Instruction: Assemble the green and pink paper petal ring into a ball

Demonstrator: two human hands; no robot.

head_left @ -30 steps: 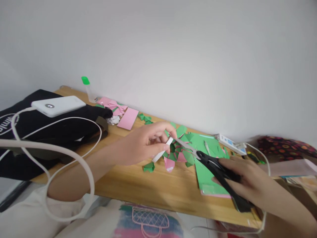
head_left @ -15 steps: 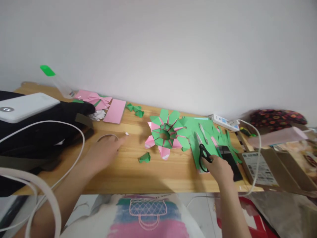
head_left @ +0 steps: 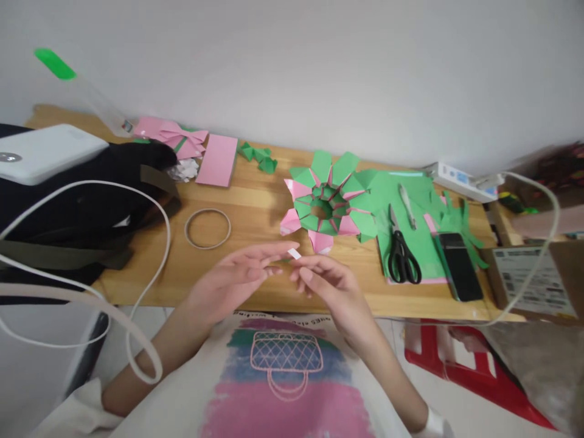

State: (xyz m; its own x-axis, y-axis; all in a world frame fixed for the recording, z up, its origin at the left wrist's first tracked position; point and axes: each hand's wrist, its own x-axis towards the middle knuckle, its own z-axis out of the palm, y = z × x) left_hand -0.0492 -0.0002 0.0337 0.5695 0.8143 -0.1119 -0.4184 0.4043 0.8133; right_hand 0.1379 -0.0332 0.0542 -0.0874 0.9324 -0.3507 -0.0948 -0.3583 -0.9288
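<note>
A tiny white strip (head_left: pixel 294 253), perhaps a bit of tape, sits between my hands above the table's front part. My left hand (head_left: pixel 237 274) has its fingers stretched out and its index fingertip against the strip's left end. Curled toward the strip's other end is my right hand (head_left: pixel 331 286), thumb and index finger close together at it. Just beyond lies a ring of folded green and pink paper pieces (head_left: pixel 335 228), open in its middle. Black-handled scissors (head_left: pixel 401 255) rest on green paper sheets (head_left: pixel 383 188) to the right, with neither hand on them.
A roll of tape (head_left: pixel 207 229) lies flat at the left. Pink paper (head_left: pixel 218 161) and small green folded pieces (head_left: pixel 258 157) are at the back. A knife (head_left: pixel 407 207) and a phone (head_left: pixel 460 267) are at the right. A white cable (head_left: pixel 166 234) loops over the left side.
My right hand has let go of the scissors and come to the middle. My left hand has moved right, and the white strip is off the table. The view has tilted down.
</note>
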